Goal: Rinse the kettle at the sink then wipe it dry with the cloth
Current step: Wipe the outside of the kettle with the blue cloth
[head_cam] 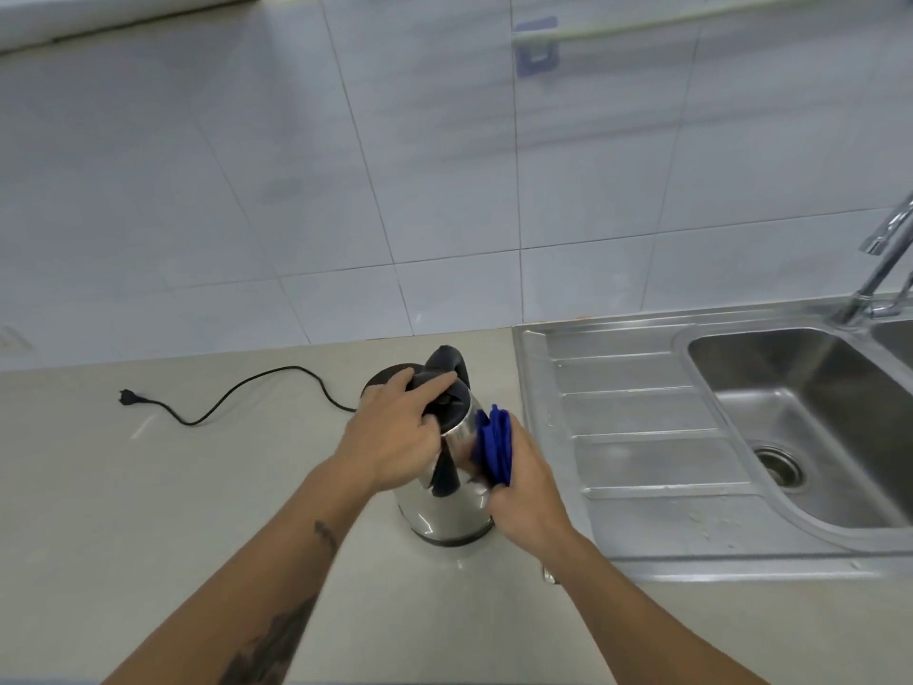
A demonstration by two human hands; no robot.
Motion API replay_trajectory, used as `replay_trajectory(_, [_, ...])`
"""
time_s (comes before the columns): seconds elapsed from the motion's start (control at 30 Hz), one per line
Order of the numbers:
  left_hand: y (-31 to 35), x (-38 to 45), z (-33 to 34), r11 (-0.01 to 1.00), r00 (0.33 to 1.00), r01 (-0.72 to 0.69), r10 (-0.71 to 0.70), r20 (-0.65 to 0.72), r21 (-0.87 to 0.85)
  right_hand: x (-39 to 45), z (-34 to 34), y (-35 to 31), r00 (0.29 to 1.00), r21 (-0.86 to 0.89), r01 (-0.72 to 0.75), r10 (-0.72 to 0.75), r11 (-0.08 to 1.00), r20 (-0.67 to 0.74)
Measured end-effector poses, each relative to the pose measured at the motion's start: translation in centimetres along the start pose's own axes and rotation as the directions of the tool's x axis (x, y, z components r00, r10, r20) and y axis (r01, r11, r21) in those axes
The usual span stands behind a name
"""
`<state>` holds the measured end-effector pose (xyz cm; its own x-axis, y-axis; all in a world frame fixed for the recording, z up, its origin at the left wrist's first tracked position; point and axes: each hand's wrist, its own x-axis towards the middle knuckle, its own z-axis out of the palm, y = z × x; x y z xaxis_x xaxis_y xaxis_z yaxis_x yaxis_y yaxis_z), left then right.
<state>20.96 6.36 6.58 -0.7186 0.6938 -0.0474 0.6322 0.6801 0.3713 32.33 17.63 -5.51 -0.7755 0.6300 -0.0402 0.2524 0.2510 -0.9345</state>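
Observation:
A shiny steel kettle [447,509] with a black lid and handle stands upright on the beige counter, just left of the sink. My left hand [395,432] grips its black top and handle. My right hand [526,479] holds a folded blue cloth [495,446] pressed against the kettle's right side. The stainless sink basin [810,417] lies to the right, with its drainboard [637,412] between it and the kettle.
The kettle's black base [383,377] sits behind it, its cord [247,388] snaking left to an unplugged plug [129,397]. A chrome tap [884,259] rises at the far right. White tiled wall behind; water drops dot the drainboard's front.

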Motion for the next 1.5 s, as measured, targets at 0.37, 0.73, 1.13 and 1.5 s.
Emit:
replay_trajectory(0.37, [1.6, -0.1, -0.2, 0.923, 0.993, 0.114, -0.108, -0.035, 0.368, -2.6, 4.5, 1.4, 0.988, 0.073, -0.108, 0.115, 0.991, -0.099])
replay_trajectory(0.73, [-3.2, 1.0, -2.3, 0.985, 0.997, 0.04, -0.05, 0.055, 0.169, -2.3, 4.0, -3.9, 0.992, 0.081, -0.075, 0.082, 0.994, -0.098])
replay_trajectory(1.13, [-9.4, 2.5, -3.1, 0.911, 0.915, -0.404, 0.401, 0.045, 0.087, -4.0, 4.3, -4.9, 0.986, 0.037, -0.122, 0.126, 0.992, -0.109])
replay_trajectory(1.5, [-8.5, 3.0, 1.9, 0.964, 0.901, -0.224, 0.261, -0.347, 0.145, -1.0, 4.1, -6.3, 0.981, 0.075, -0.092, 0.104, 0.993, -0.165])
